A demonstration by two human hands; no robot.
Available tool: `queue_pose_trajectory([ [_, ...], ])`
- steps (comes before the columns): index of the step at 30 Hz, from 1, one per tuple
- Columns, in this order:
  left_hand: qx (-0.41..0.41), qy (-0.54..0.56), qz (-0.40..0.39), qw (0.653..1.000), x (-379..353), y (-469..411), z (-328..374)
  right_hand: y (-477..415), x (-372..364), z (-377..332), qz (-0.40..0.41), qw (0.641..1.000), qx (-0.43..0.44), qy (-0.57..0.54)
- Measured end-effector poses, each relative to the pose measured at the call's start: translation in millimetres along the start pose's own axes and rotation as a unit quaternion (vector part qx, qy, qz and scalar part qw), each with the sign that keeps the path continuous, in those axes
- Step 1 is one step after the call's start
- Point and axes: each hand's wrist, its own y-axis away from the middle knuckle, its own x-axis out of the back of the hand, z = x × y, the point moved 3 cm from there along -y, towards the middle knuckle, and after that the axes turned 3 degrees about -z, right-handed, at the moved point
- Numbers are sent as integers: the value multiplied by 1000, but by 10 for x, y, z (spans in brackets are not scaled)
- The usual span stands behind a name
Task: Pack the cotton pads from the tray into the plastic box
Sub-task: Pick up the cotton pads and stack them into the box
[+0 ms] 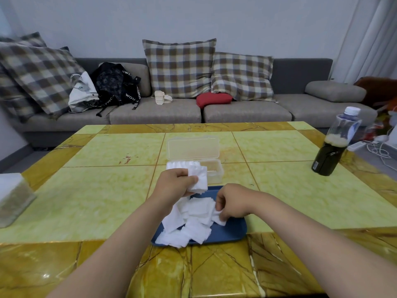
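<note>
Left hand (175, 183) grips a soft stack of square cotton pads (198, 179) by the clear plastic box (214, 168), right hand (233, 203) pinches one fluffy pad (220, 219) in the blue tray (232, 232).

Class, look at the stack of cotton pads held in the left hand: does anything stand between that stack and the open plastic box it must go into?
Nothing visible does. The left hand holds the stack of cotton pads just in front of the plastic box, whose lid stands open at the back. Pads already fill its left part; the right part looks free.

Grey sofa (193, 110) w/ plaid cushions (179, 67)
</note>
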Motion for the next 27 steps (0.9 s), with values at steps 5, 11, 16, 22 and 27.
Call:
queue_pose_trajectory([
  [5,-1,24,-1,1000,26,-2,1,4,102,142,19,995,-24,-90],
  [11,56,122,-6,991,39,-42,-55,40,368,183,98,941,4,-324],
  [16,80,186,-19,979,10,-45,-49,62,485,-9,112,874,61,-470],
  [22,59,203,-71,975,-54,5,-4,15,420,-237,114,901,40,-416],
  [27,48,214,-73,973,-44,8,26,-30,416,-280,136,900,4,-415],
])
